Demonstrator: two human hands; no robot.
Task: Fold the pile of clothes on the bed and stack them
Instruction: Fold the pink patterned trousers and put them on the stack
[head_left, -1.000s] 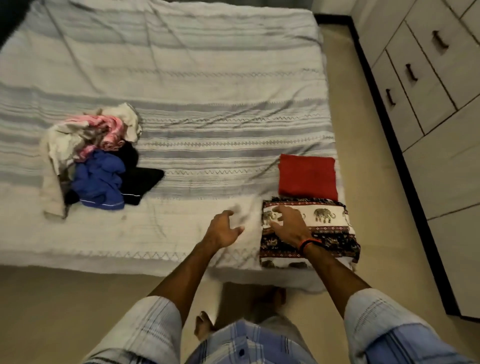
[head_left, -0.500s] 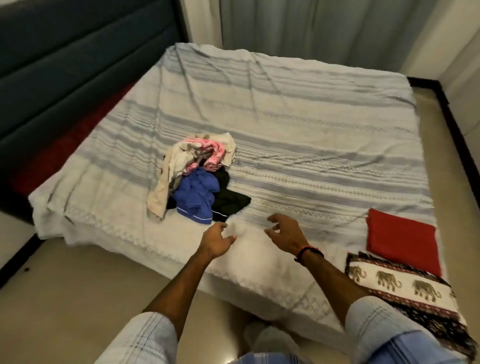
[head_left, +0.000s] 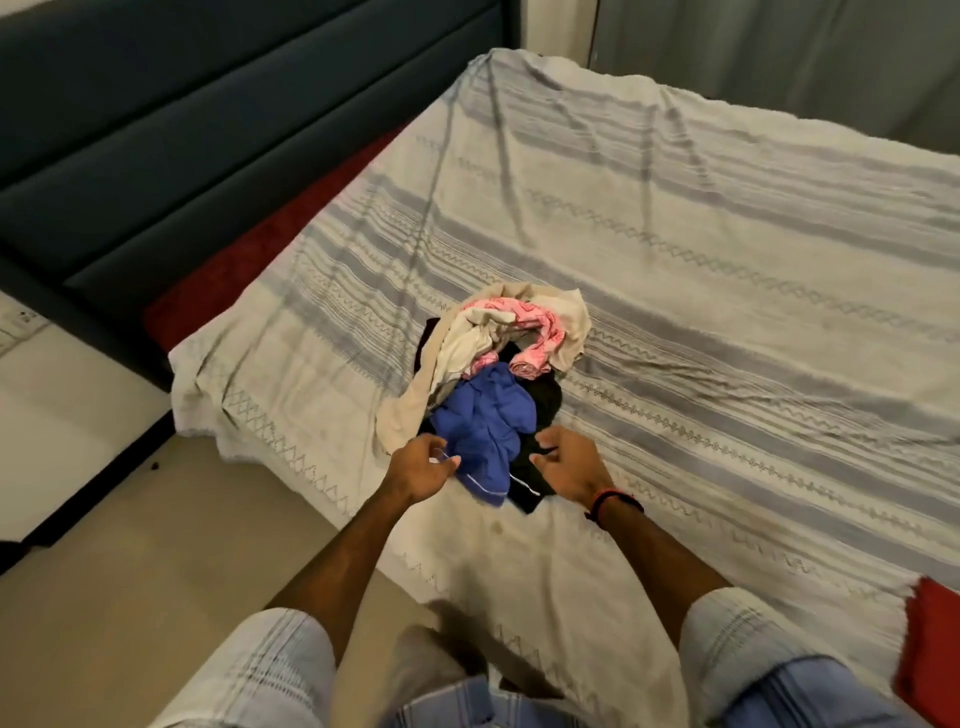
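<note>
Bed surface: the bed (head_left: 675, 249) is covered by a pale spread with grey-blue stripes and zigzag bands; a strip of red under-sheet (head_left: 249, 260) is exposed along its head edge.
Room: a dark padded headboard (head_left: 182, 104) is seen at the upper left, grey curtains (head_left: 779, 47) at the far side, and a beige floor (head_left: 130, 545) below the near edge.
Pile of clothes (head_left: 493, 374): it is heaped near the bed's near edge; four garments can be counted – a blue one (head_left: 483, 421), a black one (head_left: 540, 467), a pink patterned one (head_left: 535, 343) and a cream one (head_left: 415, 400), though more may be hidden beneath.
Left hand (head_left: 421, 465): its fingers are curled at the blue garment's white-piped edge, which is pinched.
Right hand (head_left: 569, 465): its fingers are curled at the black garment; whether cloth is gripped cannot be told.
Wrist: one dark band with orange (head_left: 613, 501) is worn on the right.
Folded item: one red cloth (head_left: 935, 649) is cut off by the lower right corner.
</note>
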